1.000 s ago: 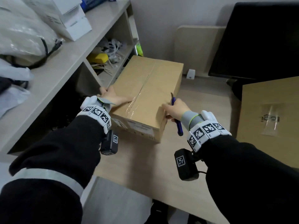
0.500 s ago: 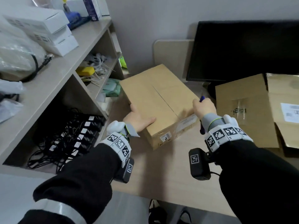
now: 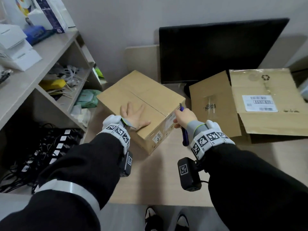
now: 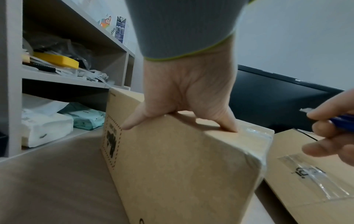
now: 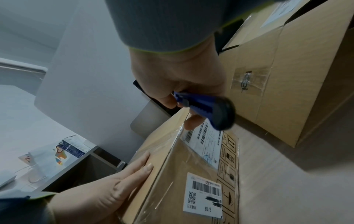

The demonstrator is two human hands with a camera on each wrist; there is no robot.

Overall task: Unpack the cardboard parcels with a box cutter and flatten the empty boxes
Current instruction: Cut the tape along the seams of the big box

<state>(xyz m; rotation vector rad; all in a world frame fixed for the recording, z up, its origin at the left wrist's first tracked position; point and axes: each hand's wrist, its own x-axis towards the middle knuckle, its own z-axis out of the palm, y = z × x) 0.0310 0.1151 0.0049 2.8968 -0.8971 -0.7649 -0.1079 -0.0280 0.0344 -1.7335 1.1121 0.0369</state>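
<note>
A sealed brown cardboard parcel [image 3: 146, 99] lies at an angle on the desk, taped along its top seam, with shipping labels [image 5: 205, 194] on its near end. My left hand [image 3: 135, 114] lies flat on the parcel's top near the front corner, fingers spread and straight [image 4: 184, 97]. My right hand [image 3: 184, 116] grips a blue box cutter [image 3: 184, 132], its blade tip up at the parcel's right top edge [image 5: 203, 109]. A second, larger cardboard box [image 3: 250, 104] sits to the right with its flaps spread open.
A black monitor [image 3: 216, 50] stands behind the boxes. A shelf unit [image 3: 50, 52] on the left holds white boxes, cables, a yellow item and packets. The bare wooden desk [image 3: 158, 177] lies in front of the parcel.
The parcel has been turned so its labelled end faces me. My left hand moved from its left edge onto its top. The right hand with the cutter came to the right top edge.
</note>
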